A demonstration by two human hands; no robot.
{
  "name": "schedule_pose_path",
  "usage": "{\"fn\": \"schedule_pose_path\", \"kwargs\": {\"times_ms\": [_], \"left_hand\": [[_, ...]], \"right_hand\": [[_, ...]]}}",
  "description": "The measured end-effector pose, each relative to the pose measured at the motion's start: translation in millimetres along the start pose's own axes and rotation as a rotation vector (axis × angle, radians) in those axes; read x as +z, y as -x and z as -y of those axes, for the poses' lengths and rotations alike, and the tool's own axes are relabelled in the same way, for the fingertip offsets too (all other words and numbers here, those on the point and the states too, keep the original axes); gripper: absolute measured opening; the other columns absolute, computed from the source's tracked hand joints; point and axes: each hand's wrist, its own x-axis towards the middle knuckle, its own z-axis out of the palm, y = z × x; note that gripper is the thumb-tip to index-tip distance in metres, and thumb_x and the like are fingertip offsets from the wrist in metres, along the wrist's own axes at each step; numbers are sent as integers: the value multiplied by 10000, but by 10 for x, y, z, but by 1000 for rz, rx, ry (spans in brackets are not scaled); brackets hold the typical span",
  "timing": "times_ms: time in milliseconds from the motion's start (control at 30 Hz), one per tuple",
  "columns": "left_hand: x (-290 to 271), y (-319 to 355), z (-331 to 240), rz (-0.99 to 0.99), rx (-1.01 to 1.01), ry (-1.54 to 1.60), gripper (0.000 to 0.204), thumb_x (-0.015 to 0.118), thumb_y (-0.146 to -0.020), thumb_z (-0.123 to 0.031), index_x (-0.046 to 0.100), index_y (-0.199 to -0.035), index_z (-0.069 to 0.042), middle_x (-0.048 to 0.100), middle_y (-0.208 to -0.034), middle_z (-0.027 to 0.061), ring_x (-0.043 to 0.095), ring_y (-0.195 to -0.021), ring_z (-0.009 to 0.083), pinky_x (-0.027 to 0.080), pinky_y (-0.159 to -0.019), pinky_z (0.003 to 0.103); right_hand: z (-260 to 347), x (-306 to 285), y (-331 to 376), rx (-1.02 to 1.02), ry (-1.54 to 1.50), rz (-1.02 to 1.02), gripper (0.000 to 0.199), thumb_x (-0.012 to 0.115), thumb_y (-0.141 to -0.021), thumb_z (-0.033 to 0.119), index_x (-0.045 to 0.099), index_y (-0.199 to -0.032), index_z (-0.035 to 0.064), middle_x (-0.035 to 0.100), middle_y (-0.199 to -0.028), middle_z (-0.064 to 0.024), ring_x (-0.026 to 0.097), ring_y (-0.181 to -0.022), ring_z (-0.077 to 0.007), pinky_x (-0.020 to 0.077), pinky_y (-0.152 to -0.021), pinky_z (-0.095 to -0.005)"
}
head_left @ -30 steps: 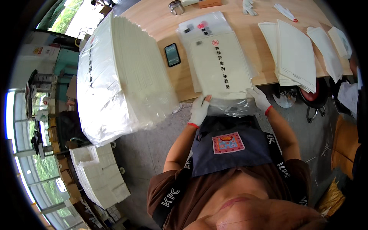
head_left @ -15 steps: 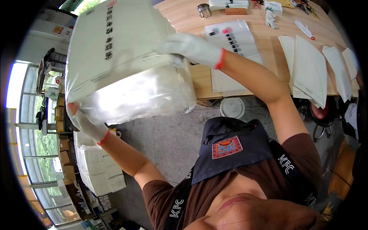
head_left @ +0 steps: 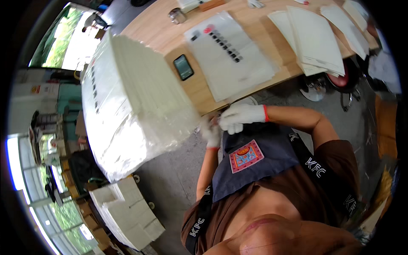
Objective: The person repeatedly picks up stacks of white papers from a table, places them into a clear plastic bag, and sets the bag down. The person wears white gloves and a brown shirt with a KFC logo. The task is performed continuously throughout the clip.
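- White work gloves with red cuffs cover both hands, which meet near the middle of the frame, just above the dark apron (head_left: pixel 255 163) of the person.
- The right hand (head_left: pixel 242 117) lies with its fingers curled together; whether it pinches something I cannot tell, because the fingertips are blurred.
- The left hand (head_left: pixel 211 132) is just beside it, lower and to the left, also blurred; its fingers seem to touch the loose clear wrap at the near corner of the big bundle, but a firm grip I cannot confirm.
- The big bundle (head_left: pixel 131 106), a tall stack of white sheets wrapped in clear plastic film, fills the left centre of the frame and stands on the near left end of the wooden table (head_left: pixel 157 32), partly over its edge.
- Below it, in the lower left of the frame, smaller white stacks (head_left: pixel 127 212) rest on a lower surface.
- Further up, just right of the bundle, a dark phone (head_left: pixel 183 67) lies flat on the table.
- Beside the phone, a large clear plastic bag (head_left: pixel 231 55) with dark marks and a red dot lies flat.
- To the upper right of the frame, piles of white flat sheets (head_left: pixel 316 38) lie spread along the table.
- At the far top, a small metal jar (head_left: pixel 176 16) stands near the table's far edge.
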Motion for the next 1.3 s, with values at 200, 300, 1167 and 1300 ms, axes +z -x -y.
{"fn": "schedule_pose_path", "kwargs": {"times_ms": [200, 300, 1167, 1300], "left_hand": [[1399, -1185, -841, 388, 347, -425, 197, 623, -797, -315, 628, -883, -138, 610, -919, 94, 559, -871, 314, 444, -748, 431], [1614, -1425, -750, 652, 239, -500, 206, 647, -756, -355, 615, -740, -152, 598, -924, 71, 548, -881, 304, 433, -762, 432], [1180, -2397, -1175, 321, 279, 336, 190, 550, -869, -34, 560, -1057, -65, 573, -840, 26, 520, -643, 123, 474, -618, 261], [1336, -1668, -2104, 569, 431, 151, 168, 571, -838, -17, 594, -995, -71, 594, -783, 84, 550, -589, 192, 462, -578, 312]], "right_hand": [[-698, -219, 605, 58, -108, -526, 283, 496, -934, 297, 604, -890, 38, 647, -734, -62, 580, -556, -116, 469, -515, -235], [-791, -268, 760, 44, -82, -645, 301, 499, -912, 325, 606, -903, 43, 651, -786, -75, 598, -602, -147, 489, -539, -264], [-186, -1375, 704, 81, 402, -1039, 394, 519, -874, 383, 614, -1109, 81, 666, -947, -144, 633, -856, -271, 503, -771, -343], [-32, -1251, 387, -252, 485, -1263, 333, 536, -845, 288, 613, -1106, 96, 657, -917, -153, 627, -827, -303, 500, -756, -371]]}}
